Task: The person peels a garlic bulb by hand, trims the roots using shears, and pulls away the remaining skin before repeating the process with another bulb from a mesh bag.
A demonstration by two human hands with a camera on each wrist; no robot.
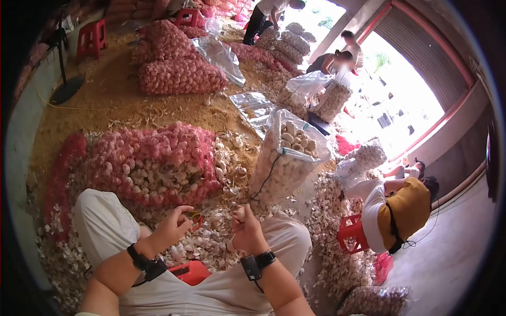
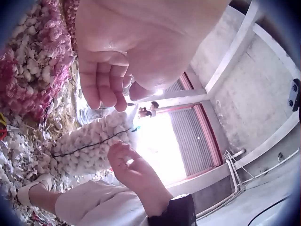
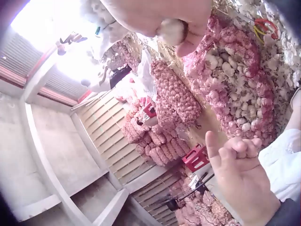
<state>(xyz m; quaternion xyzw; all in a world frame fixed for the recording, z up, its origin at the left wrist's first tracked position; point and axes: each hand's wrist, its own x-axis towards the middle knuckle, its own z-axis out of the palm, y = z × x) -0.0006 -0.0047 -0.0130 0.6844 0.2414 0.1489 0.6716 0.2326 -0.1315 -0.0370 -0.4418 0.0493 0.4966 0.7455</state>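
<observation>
Gripping the garlic (image 1: 241, 213) with curled fingers, your right hand (image 1: 247, 233) is at lower centre; your left hand (image 1: 170, 229) is empty, loosely bent. Probably it is light, firm: pinch its sides.

The bare left forearm (image 1: 108, 276) slants from near left toward the middle, ending in a black-strapped left wrist (image 1: 139, 257). Beyond it, the left hand (image 1: 171, 230) hangs with fingers loosely bent. The bare right forearm (image 1: 283, 282) angles in from near right to a black-strapped right wrist (image 1: 259, 263). The right hand (image 1: 246, 231) is raised, fingers curled in a grip. The two hands are apart, roughly level.
</observation>
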